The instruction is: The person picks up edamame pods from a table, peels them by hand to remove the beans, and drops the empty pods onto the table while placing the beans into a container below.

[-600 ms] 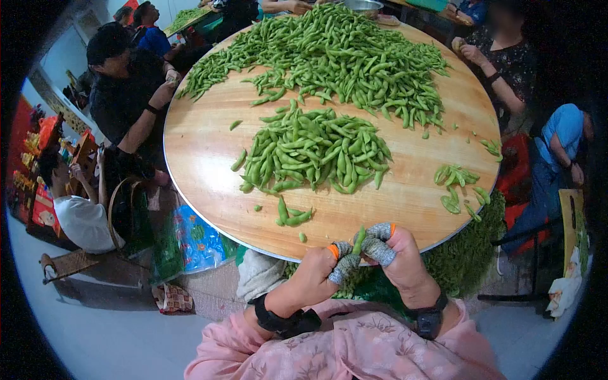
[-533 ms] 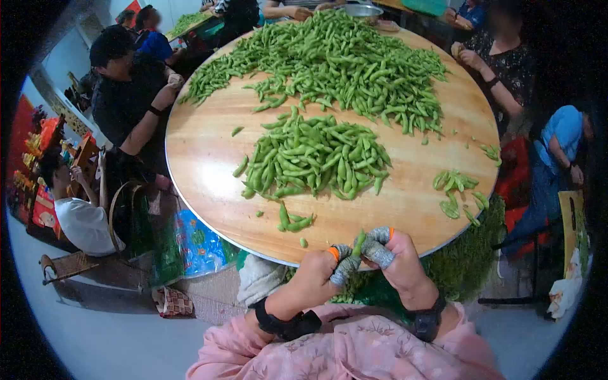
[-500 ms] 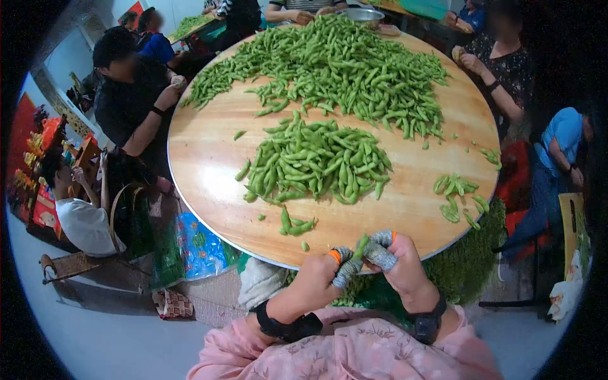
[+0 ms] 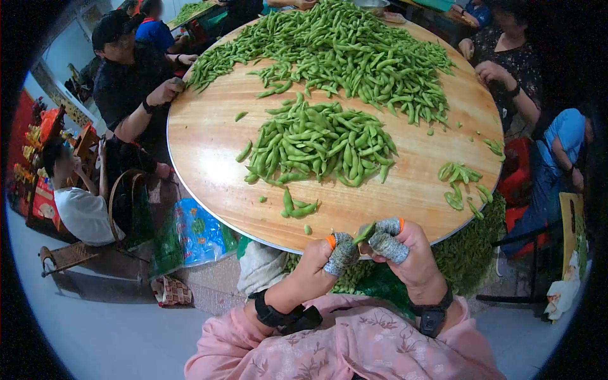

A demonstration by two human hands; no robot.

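1. Head view: the left hand (image 4: pixel 309 268) and right hand (image 4: pixel 419 265) meet over the near edge of the table (image 4: pixel 209 152), fingers curled, tips pinching one pod (image 4: pixel 364 233) between them.
2. The step in hand appears to be working this pod with the wrapped fingertips. They hide much of it, so whether it is split I cannot tell.
3. A small pile (image 4: pixel 323 142) lies beyond the hands, with the big pile (image 4: pixel 361 50) behind it; a few loose pods (image 4: pixel 297 206) lie between small pile and hands.
4. The next move seems to call for a firm pinch from both hands and opposed thumb pressure.
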